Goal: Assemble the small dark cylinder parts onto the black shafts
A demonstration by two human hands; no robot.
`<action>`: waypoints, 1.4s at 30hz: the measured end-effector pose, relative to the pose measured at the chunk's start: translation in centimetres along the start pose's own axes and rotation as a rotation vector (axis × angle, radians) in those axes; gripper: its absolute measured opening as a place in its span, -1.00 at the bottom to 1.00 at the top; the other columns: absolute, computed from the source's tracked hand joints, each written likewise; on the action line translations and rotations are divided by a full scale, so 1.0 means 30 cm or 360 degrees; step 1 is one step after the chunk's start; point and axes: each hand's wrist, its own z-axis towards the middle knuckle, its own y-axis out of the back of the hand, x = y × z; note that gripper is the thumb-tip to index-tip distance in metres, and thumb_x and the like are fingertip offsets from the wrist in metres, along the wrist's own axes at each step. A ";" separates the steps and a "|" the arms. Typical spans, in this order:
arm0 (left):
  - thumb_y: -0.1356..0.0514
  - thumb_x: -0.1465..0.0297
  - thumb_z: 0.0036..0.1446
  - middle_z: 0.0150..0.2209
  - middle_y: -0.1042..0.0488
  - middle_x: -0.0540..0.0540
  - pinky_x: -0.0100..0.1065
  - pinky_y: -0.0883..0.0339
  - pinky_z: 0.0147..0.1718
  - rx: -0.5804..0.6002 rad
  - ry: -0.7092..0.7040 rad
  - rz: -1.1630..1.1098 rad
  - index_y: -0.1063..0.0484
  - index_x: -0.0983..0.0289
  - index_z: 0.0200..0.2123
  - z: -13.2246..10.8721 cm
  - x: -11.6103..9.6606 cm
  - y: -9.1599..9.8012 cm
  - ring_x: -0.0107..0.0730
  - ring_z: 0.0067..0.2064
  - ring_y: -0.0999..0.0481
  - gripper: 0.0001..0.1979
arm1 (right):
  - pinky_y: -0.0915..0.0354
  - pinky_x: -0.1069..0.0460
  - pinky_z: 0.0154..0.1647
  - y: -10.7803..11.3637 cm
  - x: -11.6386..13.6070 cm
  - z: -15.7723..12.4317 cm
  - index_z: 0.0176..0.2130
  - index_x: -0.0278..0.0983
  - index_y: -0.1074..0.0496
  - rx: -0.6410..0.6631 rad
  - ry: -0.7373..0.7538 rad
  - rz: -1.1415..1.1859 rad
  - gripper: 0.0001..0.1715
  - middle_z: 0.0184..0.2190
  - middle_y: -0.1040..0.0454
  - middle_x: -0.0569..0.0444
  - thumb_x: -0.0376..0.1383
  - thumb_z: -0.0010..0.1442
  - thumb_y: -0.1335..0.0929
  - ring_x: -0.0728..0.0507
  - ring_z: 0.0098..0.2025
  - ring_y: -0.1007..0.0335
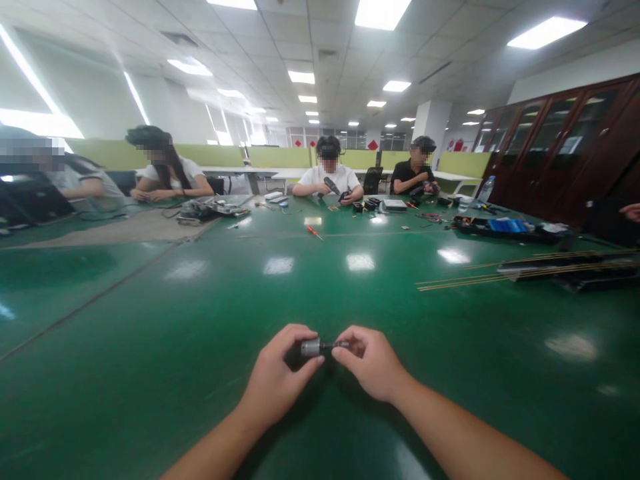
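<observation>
my left hand (281, 375) grips the thick end of a grey cylindrical part (311, 347); my right hand (374, 364) pinches the outer end of its slim shaft (327, 346). part lies between both hands, long axis crosswise; neither hand nearer.

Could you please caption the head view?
Left hand grips a grey metallic cylinder, right hand a slender dark shaft, over a green table.
</observation>
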 end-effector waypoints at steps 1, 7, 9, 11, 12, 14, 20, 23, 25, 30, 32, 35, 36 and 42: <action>-0.30 0.37 0.12 -0.16 -0.50 0.10 -0.20 -0.38 -0.10 0.0001 0.0000 -0.0003 -0.46 0.20 -0.15 -0.001 0.001 0.000 -0.22 -0.12 -0.51 -0.80 | -0.14 0.12 -0.49 0.000 -0.001 0.000 -0.31 -0.31 -0.49 0.0002 -0.0003 0.0005 -0.86 -0.53 -0.40 0.17 -0.27 0.12 -0.42 0.00 -0.51 -0.24; -0.30 0.39 0.12 -0.17 -0.50 0.07 -0.23 -0.36 -0.10 0.0003 0.0009 -0.0007 -0.46 0.19 -0.16 -0.009 0.010 0.000 -0.24 -0.12 -0.50 -0.80 | -0.14 0.11 -0.48 -0.003 -0.011 0.004 -0.31 -0.31 -0.48 0.0000 0.0002 0.0018 -0.86 -0.52 -0.40 0.16 -0.27 0.12 -0.41 0.00 -0.51 -0.23; -0.31 0.39 0.11 -0.17 -0.49 0.07 -0.23 -0.36 -0.09 0.0003 0.0014 -0.0006 -0.46 0.19 -0.16 -0.010 0.011 -0.001 -0.24 -0.12 -0.50 -0.80 | -0.15 0.11 -0.48 -0.005 -0.015 0.004 -0.30 -0.31 -0.48 0.0000 -0.0004 0.0025 -0.86 -0.51 -0.40 0.16 -0.27 0.12 -0.41 0.00 -0.51 -0.23; -0.31 0.39 0.11 -0.17 -0.49 0.06 -0.24 -0.36 -0.09 0.0000 0.0018 -0.0004 -0.46 0.19 -0.16 -0.009 0.010 -0.001 -0.25 -0.12 -0.51 -0.80 | -0.15 0.11 -0.48 -0.006 -0.019 0.004 -0.30 -0.31 -0.48 -0.0005 -0.0003 0.0024 -0.85 -0.51 -0.40 0.16 -0.26 0.12 -0.41 0.01 -0.51 -0.23; -0.31 0.39 0.11 -0.17 -0.49 0.05 -0.24 -0.36 -0.09 0.0000 0.0017 -0.0002 -0.46 0.19 -0.16 -0.008 0.010 -0.001 -0.26 -0.12 -0.51 -0.80 | -0.15 0.11 -0.48 -0.006 -0.020 0.003 -0.30 -0.31 -0.48 -0.0006 -0.0001 0.0021 -0.85 -0.52 -0.40 0.17 -0.26 0.13 -0.41 0.01 -0.51 -0.23; -0.31 0.40 0.11 -0.17 -0.50 0.05 -0.25 -0.37 -0.10 -0.0009 0.0011 0.0004 -0.46 0.19 -0.16 -0.006 0.007 0.000 -0.26 -0.12 -0.51 -0.80 | -0.15 0.11 -0.49 -0.004 -0.021 0.002 -0.30 -0.31 -0.48 -0.0006 -0.0002 0.0013 -0.85 -0.53 -0.39 0.17 -0.26 0.13 -0.41 0.00 -0.52 -0.24; -0.31 0.40 0.10 -0.19 -0.51 0.07 -0.24 -0.39 -0.12 -0.0034 -0.0002 0.0004 -0.47 0.20 -0.18 -0.003 -0.001 0.000 -0.24 -0.14 -0.52 -0.80 | -0.17 0.11 -0.49 0.002 -0.012 0.002 -0.30 -0.31 -0.47 0.0004 -0.0014 0.0014 -0.85 -0.54 -0.38 0.18 -0.26 0.12 -0.41 0.00 -0.53 -0.27; -0.31 0.40 0.10 -0.18 -0.51 0.07 -0.23 -0.39 -0.11 -0.0034 0.0003 0.0016 -0.47 0.20 -0.17 -0.004 0.003 -0.002 -0.24 -0.14 -0.52 -0.81 | -0.17 0.11 -0.49 0.003 -0.008 0.002 -0.30 -0.31 -0.47 0.0005 -0.0016 0.0020 -0.86 -0.55 -0.38 0.18 -0.27 0.13 -0.41 -0.01 -0.53 -0.28; -0.31 0.39 0.11 -0.18 -0.51 0.07 -0.23 -0.39 -0.11 -0.0039 0.0002 0.0016 -0.47 0.20 -0.17 -0.005 0.007 -0.003 -0.23 -0.13 -0.52 -0.80 | -0.17 0.11 -0.50 0.002 -0.009 0.002 -0.30 -0.31 -0.46 0.0007 -0.0024 0.0029 -0.85 -0.55 -0.38 0.18 -0.26 0.12 -0.41 -0.01 -0.53 -0.28; -0.31 0.40 0.09 -0.19 -0.51 0.06 -0.24 -0.39 -0.12 -0.0050 -0.0010 -0.0004 -0.48 0.20 -0.18 -0.005 0.005 0.001 -0.24 -0.14 -0.52 -0.81 | -0.19 0.10 -0.49 0.000 -0.013 0.001 -0.30 -0.30 -0.46 0.0010 -0.0017 0.0041 -0.84 -0.54 -0.39 0.18 -0.25 0.13 -0.42 -0.01 -0.52 -0.30; -0.31 0.41 0.09 -0.19 -0.51 0.05 -0.25 -0.39 -0.11 -0.0049 -0.0010 -0.0011 -0.47 0.19 -0.19 -0.006 0.003 0.003 -0.26 -0.15 -0.52 -0.81 | -0.19 0.10 -0.48 0.001 -0.012 0.001 -0.30 -0.30 -0.47 0.0004 -0.0017 0.0043 -0.84 -0.54 -0.39 0.18 -0.24 0.13 -0.42 -0.01 -0.52 -0.30; -0.31 0.41 0.09 -0.19 -0.50 0.06 -0.24 -0.38 -0.11 -0.0049 0.0002 -0.0014 -0.47 0.19 -0.19 -0.007 0.002 0.002 -0.25 -0.14 -0.52 -0.81 | -0.18 0.10 -0.49 0.001 -0.007 0.001 -0.31 -0.30 -0.47 -0.0001 -0.0013 0.0038 -0.84 -0.55 -0.37 0.18 -0.24 0.13 -0.42 -0.01 -0.52 -0.29; -0.31 0.40 0.09 -0.19 -0.50 0.06 -0.23 -0.38 -0.11 -0.0048 0.0008 -0.0010 -0.47 0.20 -0.19 -0.007 0.003 0.001 -0.25 -0.14 -0.52 -0.81 | -0.18 0.10 -0.49 0.001 -0.006 0.001 -0.31 -0.30 -0.47 -0.0002 -0.0013 0.0037 -0.85 -0.55 -0.37 0.19 -0.25 0.13 -0.42 -0.01 -0.52 -0.29; -0.30 0.37 0.10 -0.18 -0.51 0.10 -0.20 -0.40 -0.11 -0.0059 0.0006 0.0021 -0.47 0.21 -0.18 -0.005 0.007 0.000 -0.20 -0.13 -0.52 -0.81 | -0.17 0.11 -0.50 -0.001 -0.006 0.003 -0.31 -0.30 -0.47 -0.0007 -0.0011 0.0033 -0.84 -0.55 -0.39 0.18 -0.24 0.13 -0.42 -0.01 -0.53 -0.28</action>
